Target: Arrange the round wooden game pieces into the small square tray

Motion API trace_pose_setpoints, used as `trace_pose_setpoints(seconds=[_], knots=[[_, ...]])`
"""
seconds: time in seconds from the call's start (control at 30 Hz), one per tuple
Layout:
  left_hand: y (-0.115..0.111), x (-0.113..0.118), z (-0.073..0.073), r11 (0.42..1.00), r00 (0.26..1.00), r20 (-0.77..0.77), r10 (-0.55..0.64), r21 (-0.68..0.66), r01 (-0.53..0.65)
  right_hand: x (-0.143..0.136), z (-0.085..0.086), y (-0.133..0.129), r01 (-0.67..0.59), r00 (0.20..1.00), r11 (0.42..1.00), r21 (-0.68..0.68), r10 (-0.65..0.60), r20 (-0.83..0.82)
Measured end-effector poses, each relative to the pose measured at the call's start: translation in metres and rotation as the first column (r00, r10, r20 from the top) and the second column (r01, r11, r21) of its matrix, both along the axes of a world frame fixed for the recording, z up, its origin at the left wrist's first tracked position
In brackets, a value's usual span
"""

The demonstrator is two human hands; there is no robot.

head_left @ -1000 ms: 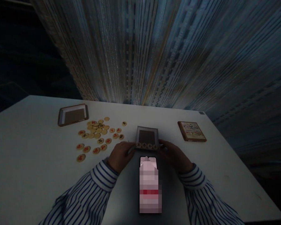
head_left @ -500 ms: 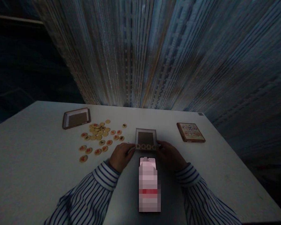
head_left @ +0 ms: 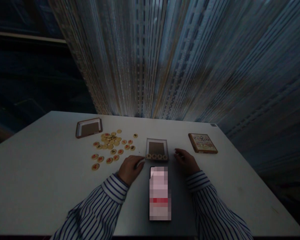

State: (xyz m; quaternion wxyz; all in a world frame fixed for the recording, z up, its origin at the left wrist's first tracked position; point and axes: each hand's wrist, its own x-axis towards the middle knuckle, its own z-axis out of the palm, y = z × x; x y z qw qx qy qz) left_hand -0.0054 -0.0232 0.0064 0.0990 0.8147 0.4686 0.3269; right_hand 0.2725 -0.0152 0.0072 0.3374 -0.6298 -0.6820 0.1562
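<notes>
A small square tray [head_left: 156, 147] lies on the white table [head_left: 40, 173] with a row of round wooden pieces [head_left: 156, 156] along its near edge. My left hand [head_left: 131, 168] rests just left of the tray, fingers curled, fingertips near its corner. My right hand [head_left: 186, 160] lies to the tray's right, a little apart from it, holding nothing. Many loose round pieces [head_left: 111, 146] with red or black marks are scattered to the left. Both sleeves are striped.
A phone [head_left: 159, 192] lies between my forearms, near the table's front. A second empty tray [head_left: 89, 127] sits at the back left. A flat square box with a printed lid [head_left: 202, 143] lies at the right. A shimmering curtain hangs behind the table.
My right hand has let go of the small tray and drawn back to the right. The left hand has eased slightly away. The camera view shifted a little.
</notes>
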Motion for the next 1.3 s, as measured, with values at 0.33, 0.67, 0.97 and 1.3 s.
trace_pose_setpoints(seconds=[0.33, 0.67, 0.97, 1.3], knots=[[-0.017, -0.01, -0.001, 0.999, 0.999, 0.03, 0.036, 0.021, -0.037, -0.001, -0.001, 0.0, -0.005, 1.0, 1.0, -0.003, 0.005, -0.017], [-0.027, -0.016, 0.003, 0.999, 0.998, 0.042, 0.039, 0.0, -0.039, -0.006, 0.003, -0.003, 0.002, 0.999, 1.0, 0.005, -0.002, -0.035], [-0.043, -0.023, 0.01, 0.997, 0.996, 0.059, 0.072, -0.012, -0.072, -0.021, 0.031, -0.016, -0.061, 0.997, 0.997, 0.039, 0.062, -0.043], [-0.057, -0.049, 0.023, 0.992, 0.99, 0.081, 0.12, 0.021, -0.122, -0.062, 0.065, -0.018, -0.282, 0.958, 0.957, 0.065, 0.277, 0.073]])
